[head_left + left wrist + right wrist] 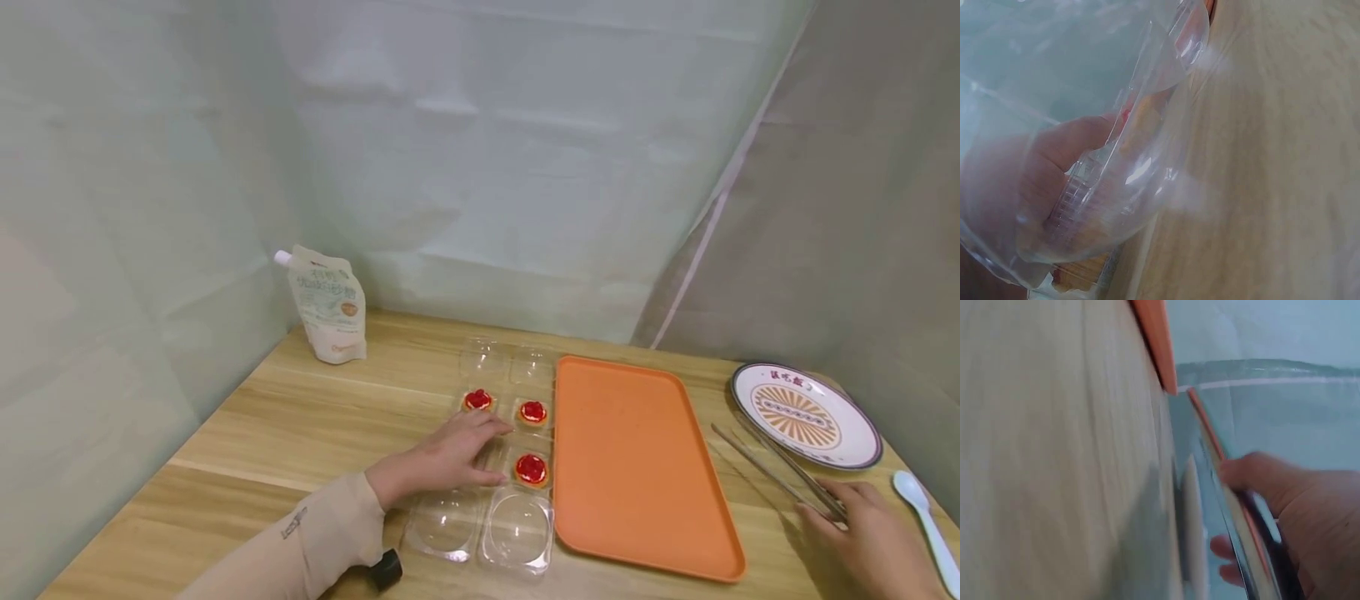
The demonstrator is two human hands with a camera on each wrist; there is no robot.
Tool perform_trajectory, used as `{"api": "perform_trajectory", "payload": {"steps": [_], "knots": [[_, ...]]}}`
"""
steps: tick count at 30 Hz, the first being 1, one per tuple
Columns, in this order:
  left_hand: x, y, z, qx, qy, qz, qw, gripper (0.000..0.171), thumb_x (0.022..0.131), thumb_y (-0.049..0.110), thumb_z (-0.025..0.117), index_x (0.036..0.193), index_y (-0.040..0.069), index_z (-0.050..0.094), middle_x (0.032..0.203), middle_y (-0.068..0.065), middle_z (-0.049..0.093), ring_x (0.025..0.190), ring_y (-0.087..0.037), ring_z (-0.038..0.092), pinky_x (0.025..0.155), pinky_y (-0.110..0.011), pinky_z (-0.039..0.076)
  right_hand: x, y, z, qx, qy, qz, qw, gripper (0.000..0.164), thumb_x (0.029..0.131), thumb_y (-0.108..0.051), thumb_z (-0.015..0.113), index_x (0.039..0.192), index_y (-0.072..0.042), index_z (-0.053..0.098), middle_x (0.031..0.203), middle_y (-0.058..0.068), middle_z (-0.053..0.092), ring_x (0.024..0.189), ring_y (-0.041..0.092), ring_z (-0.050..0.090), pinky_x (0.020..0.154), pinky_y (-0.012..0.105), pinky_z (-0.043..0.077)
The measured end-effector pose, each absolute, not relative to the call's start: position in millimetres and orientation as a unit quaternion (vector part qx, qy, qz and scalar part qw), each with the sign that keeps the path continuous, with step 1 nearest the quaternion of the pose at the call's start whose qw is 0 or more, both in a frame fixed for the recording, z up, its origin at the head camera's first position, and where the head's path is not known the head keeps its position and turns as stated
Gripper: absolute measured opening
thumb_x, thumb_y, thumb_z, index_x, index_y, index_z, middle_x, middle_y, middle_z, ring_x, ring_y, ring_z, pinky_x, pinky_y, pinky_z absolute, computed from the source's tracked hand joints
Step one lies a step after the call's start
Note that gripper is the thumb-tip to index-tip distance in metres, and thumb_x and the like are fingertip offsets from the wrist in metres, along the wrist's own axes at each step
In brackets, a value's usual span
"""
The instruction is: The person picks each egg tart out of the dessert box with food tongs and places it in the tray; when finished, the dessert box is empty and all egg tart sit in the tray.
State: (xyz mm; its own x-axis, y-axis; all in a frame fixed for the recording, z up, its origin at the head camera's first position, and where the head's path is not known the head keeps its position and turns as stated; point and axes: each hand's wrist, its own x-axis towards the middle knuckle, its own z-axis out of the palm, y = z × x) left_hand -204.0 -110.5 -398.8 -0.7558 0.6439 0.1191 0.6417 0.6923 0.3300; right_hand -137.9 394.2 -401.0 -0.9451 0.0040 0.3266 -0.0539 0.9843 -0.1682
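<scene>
My left hand reaches over clear plastic boxes with fingers and thumb spread apart; its fingertips are right at the box walls. Three tarts with red topping show there: one tart beyond the fingers, a second tart to its right and a third tart beside the thumb. In the left wrist view, a clear box lid covers much of the hand. My right hand grips metal tongs, tips apart and pointing away over the table, between tray and plate.
An orange tray lies right of the boxes. Beyond the tongs sit a patterned plate and a light blue spoon. Raised clear lids stand at the near end. A spouted pouch stands at the back left.
</scene>
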Motion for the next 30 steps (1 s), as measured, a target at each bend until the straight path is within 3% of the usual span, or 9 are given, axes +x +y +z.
{"api": "perform_trajectory", "payload": {"steps": [5, 8, 12, 15, 22, 30], "knots": [[-203, -108, -399, 0.35, 0.919, 0.18, 0.007, 0.071, 0.081, 0.047, 0.071, 0.138, 0.011, 0.049, 0.137, -0.004, 0.054, 0.128, -0.021, 0.048, 0.113, -0.042, 0.036, -136, 395, -392, 0.045, -0.978, 0.089, 0.182, 0.049, 0.076, -0.026, 0.079, 0.104, 0.011, 0.063, 0.09, 0.03, 0.058, 0.071, 0.038, 0.058, 0.063, 0.055, 0.048], [-204, -107, -400, 0.351, 0.92, 0.176, 0.005, 0.071, 0.081, 0.047, 0.071, 0.138, 0.011, 0.049, 0.136, -0.005, 0.054, 0.128, -0.021, 0.048, 0.113, -0.042, 0.036, -134, 394, -384, 0.052, -0.979, 0.086, 0.178, 0.048, 0.075, -0.027, 0.08, 0.102, 0.01, 0.065, 0.087, 0.025, 0.059, 0.065, 0.02, 0.056, 0.057, 0.045, 0.049], [-205, -105, -401, 0.358, 0.918, 0.17, -0.001, 0.071, 0.081, 0.048, 0.071, 0.137, 0.011, 0.05, 0.135, -0.005, 0.055, 0.127, -0.021, 0.048, 0.113, -0.041, 0.035, -129, 389, -372, 0.06, -0.975, 0.083, 0.199, 0.047, 0.07, -0.032, 0.083, 0.096, 0.005, 0.068, 0.082, 0.015, 0.058, 0.06, -0.006, 0.044, 0.05, 0.029, 0.042], [-206, -104, -401, 0.361, 0.918, 0.167, -0.006, 0.07, 0.081, 0.048, 0.071, 0.137, 0.011, 0.05, 0.134, -0.005, 0.055, 0.127, -0.021, 0.049, 0.113, -0.041, 0.035, -126, 382, -366, 0.087, -0.963, 0.084, 0.239, 0.045, 0.065, -0.033, 0.085, 0.092, 0.0, 0.069, 0.081, 0.009, 0.059, 0.061, -0.013, 0.038, 0.048, 0.025, 0.038], [-205, -106, -401, 0.356, 0.917, 0.181, -0.007, 0.071, 0.08, 0.046, 0.073, 0.136, 0.009, 0.051, 0.133, -0.006, 0.056, 0.125, -0.022, 0.049, 0.112, -0.042, 0.037, -127, 356, -346, 0.177, -0.94, 0.084, 0.28, 0.04, 0.062, -0.025, 0.087, 0.095, -0.013, 0.068, 0.08, -0.001, 0.062, 0.064, -0.013, 0.043, 0.05, 0.01, 0.032], [-203, -110, -399, 0.348, 0.919, 0.184, -0.013, 0.069, 0.078, 0.044, 0.075, 0.134, 0.009, 0.053, 0.129, -0.005, 0.058, 0.122, -0.021, 0.051, 0.11, -0.042, 0.039, -130, 334, -321, 0.255, -0.915, 0.08, 0.301, 0.042, 0.062, -0.03, 0.087, 0.097, -0.017, 0.066, 0.078, -0.009, 0.059, 0.064, -0.01, 0.046, 0.049, 0.01, 0.033]]}}
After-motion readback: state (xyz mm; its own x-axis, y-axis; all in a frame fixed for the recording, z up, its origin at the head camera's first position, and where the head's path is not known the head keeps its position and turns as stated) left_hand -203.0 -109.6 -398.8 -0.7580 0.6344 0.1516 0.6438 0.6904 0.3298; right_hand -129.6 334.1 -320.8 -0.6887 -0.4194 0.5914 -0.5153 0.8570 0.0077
